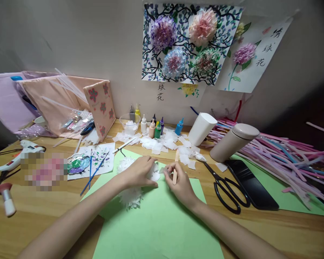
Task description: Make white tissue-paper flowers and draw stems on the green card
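Observation:
A green sheet (156,223) lies on the wooden table under both hands. My left hand (140,172) rests over white paper flowers, its fingers spread, with a white piece (154,172) by its fingertips. One fluffy white flower (131,198) shows below that wrist, another (125,163) above it. My right hand (178,178) is closed around a flat wooden stick (175,177), and its fingertips pinch a small whitish paper piece (163,172). The two hands are close together but apart.
Scissors (226,190), a black phone (252,185) and a tumbler (233,142) stand or lie at the right. Paint bottles (158,130) and paper scraps (151,143) are behind. Paintbrushes (94,172), a palette (78,163) and a glue gun (23,154) lie at the left.

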### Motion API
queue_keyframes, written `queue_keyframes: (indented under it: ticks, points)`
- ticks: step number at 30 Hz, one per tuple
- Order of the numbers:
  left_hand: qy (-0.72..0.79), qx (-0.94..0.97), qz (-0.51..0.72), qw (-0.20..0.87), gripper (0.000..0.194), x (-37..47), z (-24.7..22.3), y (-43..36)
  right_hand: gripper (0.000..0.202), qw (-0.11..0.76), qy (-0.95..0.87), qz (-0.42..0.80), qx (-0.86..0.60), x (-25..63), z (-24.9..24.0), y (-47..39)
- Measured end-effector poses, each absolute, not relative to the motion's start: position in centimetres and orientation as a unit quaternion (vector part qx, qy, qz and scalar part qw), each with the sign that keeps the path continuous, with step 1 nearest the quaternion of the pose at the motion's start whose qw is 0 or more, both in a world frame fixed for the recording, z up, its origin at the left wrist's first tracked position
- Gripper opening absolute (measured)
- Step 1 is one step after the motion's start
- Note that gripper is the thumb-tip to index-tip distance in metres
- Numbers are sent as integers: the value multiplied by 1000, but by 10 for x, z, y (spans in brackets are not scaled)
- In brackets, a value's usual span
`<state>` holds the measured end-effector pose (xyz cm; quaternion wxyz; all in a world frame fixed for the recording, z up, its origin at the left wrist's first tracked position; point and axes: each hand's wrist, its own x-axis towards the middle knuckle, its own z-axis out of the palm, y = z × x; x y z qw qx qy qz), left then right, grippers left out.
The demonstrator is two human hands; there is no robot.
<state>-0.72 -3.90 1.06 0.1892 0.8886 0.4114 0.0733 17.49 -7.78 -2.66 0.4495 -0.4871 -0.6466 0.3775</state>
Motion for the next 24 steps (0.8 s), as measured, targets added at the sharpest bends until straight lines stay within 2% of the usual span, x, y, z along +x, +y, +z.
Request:
queue_keyframes:
  ticks: [4,7,10,18,21,24]
  points:
    - [410,875,96,239,65,-11,12,-33,13,419,-671,396,-467,187,-27,-57]
    - [415,854,133,284,50,-13,13,-28,14,416,-675,422,-441,188,-30,-54]
    - [413,851,169,275,31,-13,16,-27,15,406,-682,432,-428,186,-30,-57]
    - [392,870,159,252,16,-8,18,-31,20,386,-687,437,-434,184,-29,-58]
    - [418,861,152,248,13,-8,13,-28,21,412,-669,435,-439,185,-30,-61]
    - [447,845,160,245,12,-7,8,-26,32,472,-651,424,-417,185,-33,-67]
